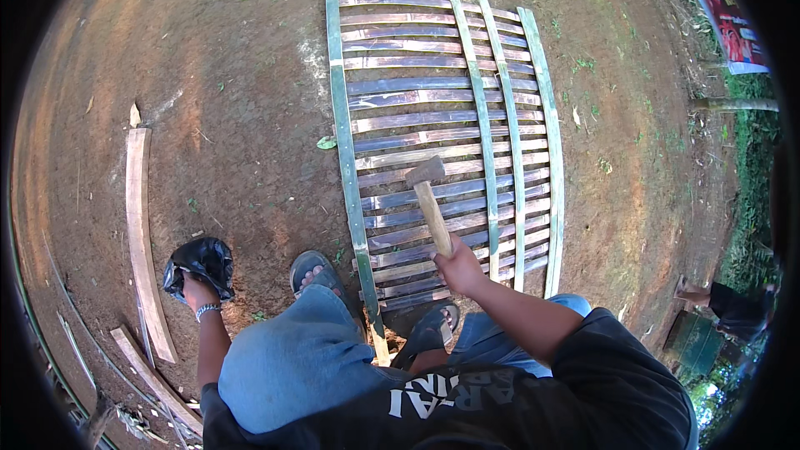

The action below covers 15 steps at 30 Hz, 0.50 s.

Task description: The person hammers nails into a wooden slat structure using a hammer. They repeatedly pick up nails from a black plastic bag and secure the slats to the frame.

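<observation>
My right hand (461, 267) is wrapped round the wooden handle of a hammer (433, 212). Its blocky head points away from me, over the middle of a slatted bamboo panel (408, 121) on the ground. Dark, split bamboo strips run across the panel, fixed to several long green strips. Off to the left, my left hand (200, 293), with a bracelet at the wrist, grips a crumpled black plastic bag (207, 262). The bag's folds cover most of those fingers, and what is inside the bag cannot be made out.
My sandalled feet (317, 273) stand at the panel's near end. A wooden plank (142, 233) lies on the dirt at left, with another board (154, 379) nearer me. A red banner (729, 21) hangs at far right. Another person (737, 308) is at the right edge.
</observation>
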{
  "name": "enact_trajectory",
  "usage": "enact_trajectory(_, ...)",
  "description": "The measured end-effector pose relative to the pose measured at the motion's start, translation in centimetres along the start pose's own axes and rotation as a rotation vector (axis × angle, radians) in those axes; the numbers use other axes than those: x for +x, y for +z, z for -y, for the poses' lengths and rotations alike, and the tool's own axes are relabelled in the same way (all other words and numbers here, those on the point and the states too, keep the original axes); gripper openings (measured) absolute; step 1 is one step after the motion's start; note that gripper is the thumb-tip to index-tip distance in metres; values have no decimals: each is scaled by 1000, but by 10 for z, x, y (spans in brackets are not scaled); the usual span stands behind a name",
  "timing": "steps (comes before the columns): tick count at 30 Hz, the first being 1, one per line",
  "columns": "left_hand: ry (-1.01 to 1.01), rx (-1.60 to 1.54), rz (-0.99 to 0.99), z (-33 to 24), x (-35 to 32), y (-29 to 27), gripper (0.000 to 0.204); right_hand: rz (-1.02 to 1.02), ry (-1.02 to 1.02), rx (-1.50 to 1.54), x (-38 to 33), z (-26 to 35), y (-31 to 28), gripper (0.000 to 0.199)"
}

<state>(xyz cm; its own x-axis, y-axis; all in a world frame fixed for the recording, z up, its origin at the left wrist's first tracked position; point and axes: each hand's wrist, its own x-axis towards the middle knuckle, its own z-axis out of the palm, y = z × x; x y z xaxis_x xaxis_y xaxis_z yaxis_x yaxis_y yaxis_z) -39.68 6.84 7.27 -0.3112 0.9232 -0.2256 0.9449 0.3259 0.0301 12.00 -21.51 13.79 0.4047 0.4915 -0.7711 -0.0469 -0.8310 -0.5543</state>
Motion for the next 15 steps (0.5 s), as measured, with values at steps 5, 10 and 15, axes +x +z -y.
enact_trajectory(5, 90, -202, -134, -1, -15, -13, 23, 45, 46, 48, -3, 8, -2, 43)
enact_trajectory(10, 173, -501, -740, -9, -34, -38, 15, -138, -390, -215, -17, 23, 9, 45)
enact_trajectory(15, 469, -1122, -139, -130, -78, -102, 18, 78, -428, 1, -28, 83, 42, 49)
